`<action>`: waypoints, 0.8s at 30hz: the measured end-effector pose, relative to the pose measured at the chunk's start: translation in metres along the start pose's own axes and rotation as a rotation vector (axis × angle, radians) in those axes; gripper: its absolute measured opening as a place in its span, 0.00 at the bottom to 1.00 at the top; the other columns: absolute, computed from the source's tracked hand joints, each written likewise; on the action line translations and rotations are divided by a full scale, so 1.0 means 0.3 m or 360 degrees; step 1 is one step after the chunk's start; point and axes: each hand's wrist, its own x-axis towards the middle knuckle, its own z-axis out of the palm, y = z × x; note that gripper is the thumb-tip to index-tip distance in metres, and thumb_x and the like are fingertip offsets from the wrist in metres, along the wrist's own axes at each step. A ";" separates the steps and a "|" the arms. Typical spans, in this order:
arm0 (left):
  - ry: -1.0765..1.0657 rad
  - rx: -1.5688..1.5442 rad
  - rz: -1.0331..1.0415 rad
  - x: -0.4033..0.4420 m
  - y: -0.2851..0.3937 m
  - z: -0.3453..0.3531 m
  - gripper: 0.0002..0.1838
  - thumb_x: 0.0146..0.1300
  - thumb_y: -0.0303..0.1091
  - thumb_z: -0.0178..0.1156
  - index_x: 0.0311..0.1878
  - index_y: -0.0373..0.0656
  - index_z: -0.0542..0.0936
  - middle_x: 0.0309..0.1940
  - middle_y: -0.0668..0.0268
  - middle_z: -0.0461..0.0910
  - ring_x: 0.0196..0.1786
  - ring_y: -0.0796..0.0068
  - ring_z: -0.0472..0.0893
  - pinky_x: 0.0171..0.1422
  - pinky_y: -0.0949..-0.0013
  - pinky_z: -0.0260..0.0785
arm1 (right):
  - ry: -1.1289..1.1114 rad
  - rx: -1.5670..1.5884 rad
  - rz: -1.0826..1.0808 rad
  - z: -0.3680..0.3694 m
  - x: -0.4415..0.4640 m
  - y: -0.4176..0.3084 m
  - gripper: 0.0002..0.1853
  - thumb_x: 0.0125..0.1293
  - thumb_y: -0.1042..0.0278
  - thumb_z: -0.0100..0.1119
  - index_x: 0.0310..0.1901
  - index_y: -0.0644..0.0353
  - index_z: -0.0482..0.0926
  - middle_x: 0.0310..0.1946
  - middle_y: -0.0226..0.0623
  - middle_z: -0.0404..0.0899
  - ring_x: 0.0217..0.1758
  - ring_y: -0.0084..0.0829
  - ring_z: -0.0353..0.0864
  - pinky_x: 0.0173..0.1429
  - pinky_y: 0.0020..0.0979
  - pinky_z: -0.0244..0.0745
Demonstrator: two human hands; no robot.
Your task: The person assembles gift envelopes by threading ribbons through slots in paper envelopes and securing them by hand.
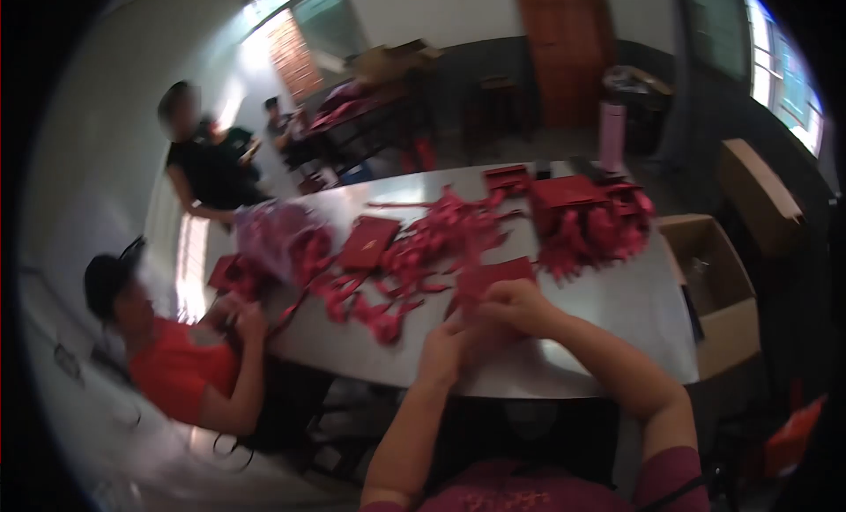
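Close to the table's near edge, my left hand (pixel 448 343) is closed at the lower left side of a red box (pixel 498 276). My right hand (pixel 520 306) lies over the front of this box, fingers curled in a pinch close to the left fingertips. Blur hides exactly what is between the fingers of each hand. A pinkish-red ribbon (pixel 473 246) rises from the box's left side. Beyond it spreads a tangle of red ribbons (pixel 427 248) on the metal table (pixel 608 327). Another red box (pixel 368 242) lies flat among them.
Stacked red boxes (pixel 568 195) with hanging ribbons stand back right, near a pink bottle (pixel 612 135). An open carton (pixel 718 300) sits beyond the right edge. At left, a person in orange (pixel 189 367) works beside a plastic bag (pixel 273 234); other people are farther back.
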 end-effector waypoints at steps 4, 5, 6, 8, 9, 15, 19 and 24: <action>-0.0203 -0.0384 -0.0094 -0.003 0.032 0.073 0.08 0.66 0.27 0.57 0.46 0.38 0.79 0.30 0.64 0.82 0.20 0.76 0.76 0.22 0.74 0.69 | -0.0013 -0.0139 -0.0171 -0.018 -0.060 0.025 0.11 0.65 0.62 0.60 0.42 0.62 0.81 0.37 0.46 0.82 0.41 0.42 0.82 0.49 0.38 0.76; -0.0265 -0.0378 -0.0095 0.019 0.038 0.123 0.08 0.66 0.27 0.57 0.46 0.38 0.79 0.30 0.64 0.82 0.20 0.76 0.76 0.22 0.74 0.69 | -0.0091 -0.0054 -0.0175 -0.026 -0.071 0.010 0.11 0.66 0.63 0.60 0.43 0.61 0.81 0.38 0.46 0.82 0.42 0.43 0.82 0.49 0.38 0.75; -0.0249 -0.0390 -0.0076 0.025 0.037 0.129 0.08 0.66 0.27 0.58 0.46 0.38 0.79 0.30 0.63 0.82 0.20 0.75 0.77 0.22 0.74 0.69 | -0.0126 -0.0050 -0.0197 -0.040 -0.070 0.014 0.11 0.66 0.63 0.60 0.43 0.61 0.81 0.38 0.46 0.82 0.42 0.43 0.82 0.49 0.38 0.75; -0.0028 -0.0489 -0.0002 0.031 -0.001 0.072 0.07 0.66 0.26 0.59 0.45 0.38 0.77 0.27 0.63 0.80 0.20 0.72 0.77 0.22 0.72 0.69 | 0.0127 -0.0245 -0.0277 -0.005 -0.010 0.019 0.10 0.67 0.64 0.58 0.42 0.62 0.80 0.45 0.46 0.81 0.47 0.42 0.81 0.52 0.37 0.74; 0.0045 -0.0491 -0.0020 0.024 0.019 0.056 0.08 0.65 0.26 0.60 0.46 0.38 0.76 0.26 0.63 0.78 0.20 0.71 0.77 0.22 0.71 0.69 | 0.0142 -0.0207 -0.0324 0.008 0.044 0.000 0.10 0.66 0.64 0.58 0.42 0.61 0.80 0.48 0.47 0.80 0.48 0.45 0.81 0.52 0.40 0.75; 0.0439 -0.0651 -0.0069 0.032 0.094 -0.038 0.13 0.61 0.26 0.64 0.46 0.42 0.73 0.29 0.65 0.76 0.23 0.72 0.76 0.25 0.67 0.69 | 0.0227 -0.0948 -0.0776 0.241 0.572 0.030 0.12 0.63 0.67 0.54 0.45 0.60 0.80 0.64 0.47 0.72 0.68 0.51 0.70 0.64 0.46 0.71; 0.0466 -0.0475 -0.0075 0.096 0.045 -0.123 0.11 0.61 0.27 0.63 0.45 0.44 0.73 0.30 0.67 0.75 0.26 0.73 0.76 0.27 0.66 0.69 | 0.0105 -0.1118 -0.0842 0.420 0.816 0.067 0.12 0.61 0.68 0.57 0.43 0.63 0.81 0.68 0.50 0.68 0.71 0.52 0.66 0.71 0.47 0.66; 0.0443 -0.0959 -0.0217 0.158 -0.036 -0.143 0.08 0.63 0.29 0.62 0.42 0.45 0.73 0.30 0.68 0.75 0.27 0.72 0.75 0.28 0.65 0.69 | -0.0749 -0.1368 -0.0385 0.552 0.942 0.180 0.19 0.61 0.64 0.54 0.54 0.55 0.80 0.68 0.36 0.70 0.76 0.41 0.60 0.74 0.52 0.58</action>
